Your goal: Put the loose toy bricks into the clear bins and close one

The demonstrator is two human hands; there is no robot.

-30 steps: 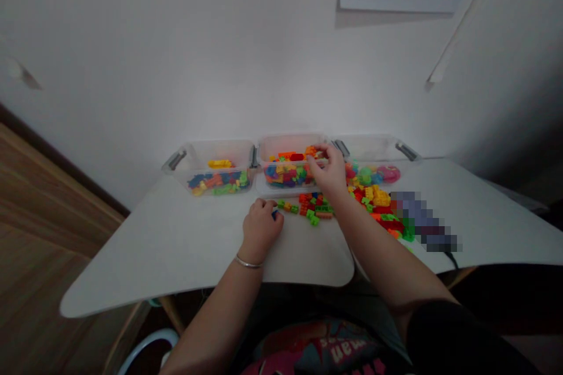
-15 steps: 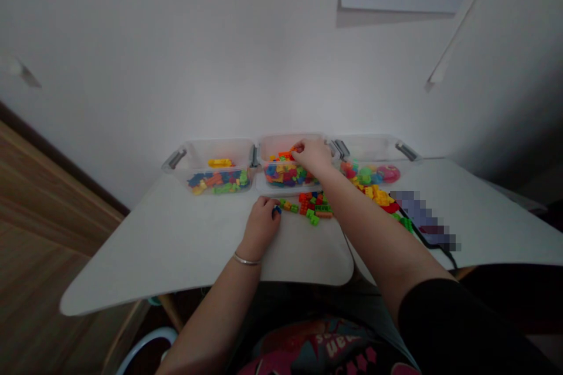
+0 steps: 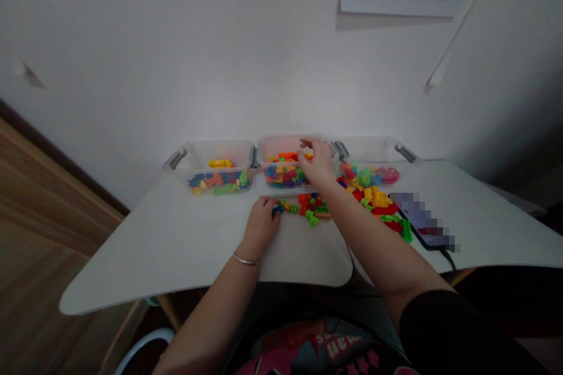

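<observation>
My right hand (image 3: 318, 165) is over the right side of the middle clear bin (image 3: 264, 158), its thumb and fingers apart with nothing between them. Orange, red and other coloured building bricks (image 3: 285, 173) fill the lower part of that bin. On the white table (image 3: 185, 246), my left hand (image 3: 263, 221) has its fingers curled round a blue building brick (image 3: 277, 210), which they partly hide. Small green and yellow bricks (image 3: 288, 206) lie just right of it. Farther right is a loose group of red, orange and green bricks (image 3: 310, 208), partly behind my right forearm.
A left clear bin (image 3: 185, 155) holds mixed bricks, and a right clear bin (image 3: 373, 149) holds rounder coloured toys. Yellow bricks (image 3: 376, 196) and green bricks (image 3: 405, 229) lie on the right tabletop beside a phone-like device (image 3: 417, 220) with a cable. A wall stands behind the bins.
My right hand has opened and let go of an orange brick in the middle bin, and has drawn slightly right and back. My left hand stays in place on the blue brick.
</observation>
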